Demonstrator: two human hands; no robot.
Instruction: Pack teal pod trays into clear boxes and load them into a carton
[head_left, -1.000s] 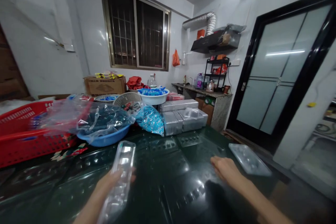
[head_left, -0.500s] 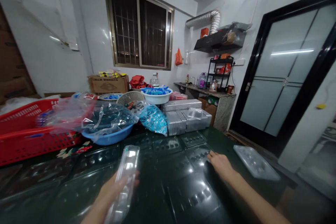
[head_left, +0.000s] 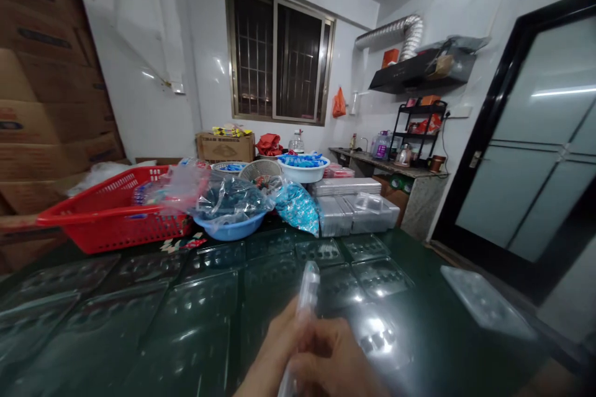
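Note:
A thin stack of clear plastic blister trays (head_left: pixel 308 285) stands nearly edge-on at the lower middle of the view. My left hand (head_left: pixel 274 344) is closed around its left side. Against the near side of the same stack, my right hand (head_left: pixel 338 356) has its thumb and fingers pinched on the tray edge; the exact fingertips are blurred. Beyond both hands, single clear trays (head_left: pixel 379 277) lie flat in rows on the dark green table (head_left: pixel 419 316). Another small pile of clear trays (head_left: pixel 484 301) lies at the table's right edge.
A red basket (head_left: pixel 125 223), a blue basin (head_left: pixel 230 229) covered with plastic film, a shiny blue bag (head_left: pixel 298 208) and tall stacks of clear trays (head_left: pixel 372 217) line the table's back. Behind them is a white basin (head_left: pixel 302 172) of blue items. Cardboard boxes (head_left: pixel 51 93) rise at left.
My right hand has left the flat trays at the right and come in to the stack. My left hand has turned the stack edge-on. The view has swung left.

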